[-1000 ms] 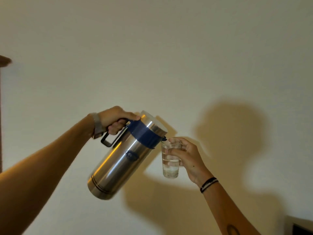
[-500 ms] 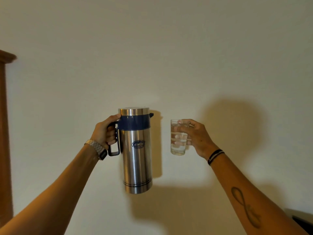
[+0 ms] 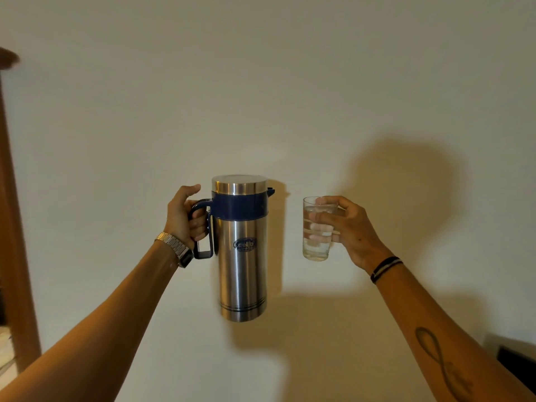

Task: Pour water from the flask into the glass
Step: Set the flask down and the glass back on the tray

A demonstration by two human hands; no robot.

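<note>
A steel flask (image 3: pixel 242 271) with a dark blue collar and handle hangs upright in the air before a pale wall. My left hand (image 3: pixel 182 216) grips its handle, thumb raised off the top. To its right, a clear glass (image 3: pixel 316 229) holds water to well above half, upright and about a hand's width from the flask's spout. My right hand (image 3: pixel 348 227) wraps around the glass from the right, fingers showing through it.
A plain cream wall (image 3: pixel 261 82) fills the view. A wooden frame (image 3: pixel 13 227) runs down the left edge. A dark object (image 3: pixel 519 364) sits at the bottom right corner.
The flask has swung from tilted over the glass back to upright. The glass has risen and moved apart to the right; both hands are held steady at about the same height.
</note>
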